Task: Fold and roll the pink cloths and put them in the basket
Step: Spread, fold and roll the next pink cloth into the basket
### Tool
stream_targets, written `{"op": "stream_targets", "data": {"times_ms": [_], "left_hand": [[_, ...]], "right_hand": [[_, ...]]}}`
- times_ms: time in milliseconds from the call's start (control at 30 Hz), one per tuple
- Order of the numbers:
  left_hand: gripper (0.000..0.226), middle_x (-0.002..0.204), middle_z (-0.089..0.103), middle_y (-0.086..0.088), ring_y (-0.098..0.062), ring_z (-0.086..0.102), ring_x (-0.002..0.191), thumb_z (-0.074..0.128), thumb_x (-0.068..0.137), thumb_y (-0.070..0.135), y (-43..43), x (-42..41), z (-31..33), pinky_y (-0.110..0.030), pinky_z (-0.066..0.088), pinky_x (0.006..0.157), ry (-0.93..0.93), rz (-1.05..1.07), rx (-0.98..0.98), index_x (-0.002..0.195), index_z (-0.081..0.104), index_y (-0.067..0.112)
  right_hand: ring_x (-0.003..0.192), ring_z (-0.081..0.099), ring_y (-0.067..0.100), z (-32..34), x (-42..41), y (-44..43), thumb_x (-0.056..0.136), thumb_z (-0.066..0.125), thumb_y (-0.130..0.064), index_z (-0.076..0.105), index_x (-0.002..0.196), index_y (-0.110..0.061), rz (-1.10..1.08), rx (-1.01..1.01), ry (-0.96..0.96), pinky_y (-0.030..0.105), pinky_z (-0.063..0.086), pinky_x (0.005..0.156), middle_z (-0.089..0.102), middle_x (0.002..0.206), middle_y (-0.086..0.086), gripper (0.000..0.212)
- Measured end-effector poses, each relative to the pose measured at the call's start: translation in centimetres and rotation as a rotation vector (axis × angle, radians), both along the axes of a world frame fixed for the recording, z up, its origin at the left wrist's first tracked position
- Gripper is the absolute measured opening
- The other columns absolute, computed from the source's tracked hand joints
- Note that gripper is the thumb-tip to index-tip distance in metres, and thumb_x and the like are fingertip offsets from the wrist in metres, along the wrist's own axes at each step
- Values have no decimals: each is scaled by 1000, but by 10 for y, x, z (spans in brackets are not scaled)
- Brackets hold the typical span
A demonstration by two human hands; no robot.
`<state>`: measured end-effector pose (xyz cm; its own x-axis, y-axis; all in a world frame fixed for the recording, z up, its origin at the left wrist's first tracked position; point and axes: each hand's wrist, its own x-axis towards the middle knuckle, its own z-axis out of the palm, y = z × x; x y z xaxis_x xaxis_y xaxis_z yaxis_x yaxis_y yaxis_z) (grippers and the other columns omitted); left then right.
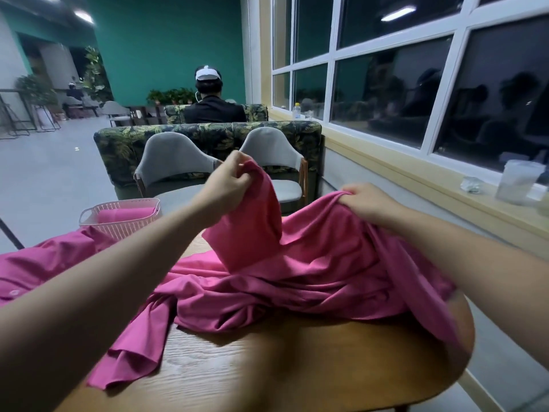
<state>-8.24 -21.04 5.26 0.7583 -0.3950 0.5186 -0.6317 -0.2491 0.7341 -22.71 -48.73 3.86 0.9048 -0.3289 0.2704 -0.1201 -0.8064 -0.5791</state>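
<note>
Lifting a pink cloth (312, 263) by two gathered edges

Both hands are up over the wooden counter (267, 367). The left hand (228, 185) pinches a corner of the fabric and holds it high, so a flap hangs down from its fingers. The right hand (365, 203) clutches a bunched edge lower down and further right. The rest of the cloth sprawls in loose folds across the counter, with one tail trailing toward the near edge.

From where I stand it looks thin, soft and a little slick — light to lift, with no stiffness at all, so it will sag and slide wherever it isn't held. I'd say it wants gripping at two corners of one edge and pulling taut before any fold will lie flat.

The pink basket (118, 230) sits at the far left of the counter with a rolled cloth (124, 215) inside. A second pink cloth (44, 263) lies crumpled just in front of it.
</note>
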Motion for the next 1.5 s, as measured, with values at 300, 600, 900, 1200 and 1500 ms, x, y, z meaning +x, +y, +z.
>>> {"op": "stream_targets", "data": {"times_ms": [300, 600, 900, 1200, 1500], "left_hand": [[10, 72, 63, 14, -5, 56, 67, 66, 90, 27, -39, -38, -12, -26, 48, 66, -22, -214, 275, 91, 67, 16], [29, 64, 62, 2, -20, 61, 72, 62, 79, 44, -2, -9, 5, -36, 51, 69, -278, -12, 412, 82, 70, 17], [22, 62, 61, 1, -18, 54, 62, 69, 84, 29, 54, 40, 8, -24, 43, 58, -276, 178, 377, 68, 59, 18], [29, 70, 68, -3, -24, 60, 70, 57, 78, 42, 76, 82, -21, -40, 51, 65, -138, 205, 377, 79, 63, 13], [31, 93, 76, 6, -23, 71, 94, 55, 88, 43, 47, 154, -49, -43, 57, 87, -45, 69, 597, 105, 73, 26]], "right_hand": [[68, 55, 13, 55, 34, 67, 88, 66, -30, 74, 77, -13, 131, -61, -87, 34, 44, 63, 69, 73, 7, 22], [83, 65, 19, 54, 22, 47, 72, 82, -27, 68, 91, -24, 217, -501, 125, 36, 55, 70, 70, 85, -3, 24], [81, 63, 25, 19, 3, -18, 78, 53, -3, 58, 82, -26, -7, -534, 256, 44, 58, 70, 64, 82, -2, 24], [68, 57, 26, -1, 11, -53, 89, 50, 0, 71, 91, -9, -49, 216, 197, 37, 49, 59, 62, 78, 12, 23], [37, 31, 15, -40, 83, -94, 89, 56, -16, 48, 74, -20, -151, 713, 142, 17, 19, 40, 37, 51, 1, 18]]}}
